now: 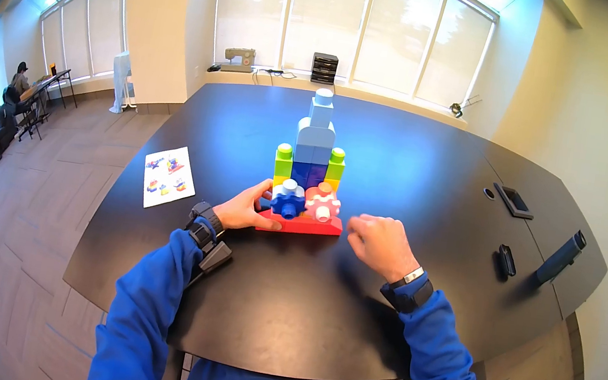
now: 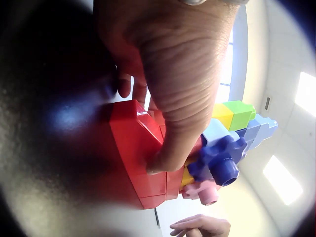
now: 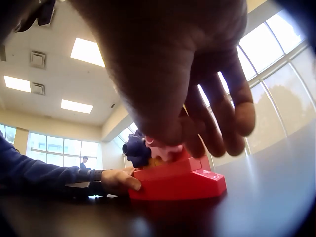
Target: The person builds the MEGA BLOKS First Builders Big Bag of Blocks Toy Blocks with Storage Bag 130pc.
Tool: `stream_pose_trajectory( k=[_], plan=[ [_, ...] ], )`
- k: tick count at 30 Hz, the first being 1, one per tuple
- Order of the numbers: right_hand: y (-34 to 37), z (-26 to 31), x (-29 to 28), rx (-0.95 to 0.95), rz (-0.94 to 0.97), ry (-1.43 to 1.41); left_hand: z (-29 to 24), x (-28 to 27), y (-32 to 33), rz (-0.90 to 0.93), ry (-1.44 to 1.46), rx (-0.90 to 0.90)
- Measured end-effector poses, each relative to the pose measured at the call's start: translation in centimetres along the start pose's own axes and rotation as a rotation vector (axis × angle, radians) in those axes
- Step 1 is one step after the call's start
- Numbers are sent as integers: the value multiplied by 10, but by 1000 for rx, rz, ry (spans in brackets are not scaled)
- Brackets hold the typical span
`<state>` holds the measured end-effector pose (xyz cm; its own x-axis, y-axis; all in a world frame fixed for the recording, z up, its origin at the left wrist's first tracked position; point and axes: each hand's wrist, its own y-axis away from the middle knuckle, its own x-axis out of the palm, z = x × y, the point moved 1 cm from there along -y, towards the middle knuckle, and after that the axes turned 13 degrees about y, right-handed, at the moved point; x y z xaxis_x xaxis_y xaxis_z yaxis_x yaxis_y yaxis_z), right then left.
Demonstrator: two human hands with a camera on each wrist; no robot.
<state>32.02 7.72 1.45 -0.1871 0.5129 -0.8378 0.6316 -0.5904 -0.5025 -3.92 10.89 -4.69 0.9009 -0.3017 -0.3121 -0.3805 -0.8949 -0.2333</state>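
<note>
A toy block tower stands on a red base [image 1: 306, 228] in the middle of the table. Its front bears a dark blue gear [image 1: 287, 205] and a pink gear [image 1: 323, 205]. Behind them rise light blue blocks [image 1: 317, 135], flanked by a left green block [image 1: 285, 154] and a right green block [image 1: 337, 159] over yellow ones. My left hand [image 1: 245, 207] grips the base's left end, thumb on the front face [image 2: 173, 148] and fingers behind. Just right of the pink gear, my right hand [image 1: 383, 247] hovers with loosely bent fingers and holds nothing.
A printed sheet [image 1: 169, 177] with block pictures lies at the left. Toward the right are a dark upright case [image 1: 561, 258], a small black object [image 1: 507, 261] and a recessed table panel [image 1: 513, 201]. A sewing machine [image 1: 238, 59] sits by the windows.
</note>
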Motion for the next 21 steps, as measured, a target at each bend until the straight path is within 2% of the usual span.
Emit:
stream_pose_trajectory(
  k=[1,3,4,6,10,12,13,16,18,21],
  plan=[
    [-2,6,-4,3,-1,0,-1,0,0,2,-2,0],
    [-6,17,-18,97,-160,-163,-5,0,0,31,29,-35],
    [-4,14,-15,101,-164,-163,-3,-1,-1,34,25,-33],
    [0,4,2,-29,18,58,2,-3,-3,35,-21,2],
    [1,0,6,-49,36,84,8,-6,-3,32,-69,-13],
    [-2,9,-7,93,-159,-86,19,-9,-7,48,-33,-28],
    [-2,8,-9,94,-161,-85,14,-7,-5,48,-35,-26],
    [0,6,-8,24,-93,-84,0,0,2,37,-30,-1],
    [3,-3,7,-43,39,13,1,-1,1,34,-60,32],
    [5,-13,13,1,14,-70,1,-3,0,53,-81,17]
  ],
)
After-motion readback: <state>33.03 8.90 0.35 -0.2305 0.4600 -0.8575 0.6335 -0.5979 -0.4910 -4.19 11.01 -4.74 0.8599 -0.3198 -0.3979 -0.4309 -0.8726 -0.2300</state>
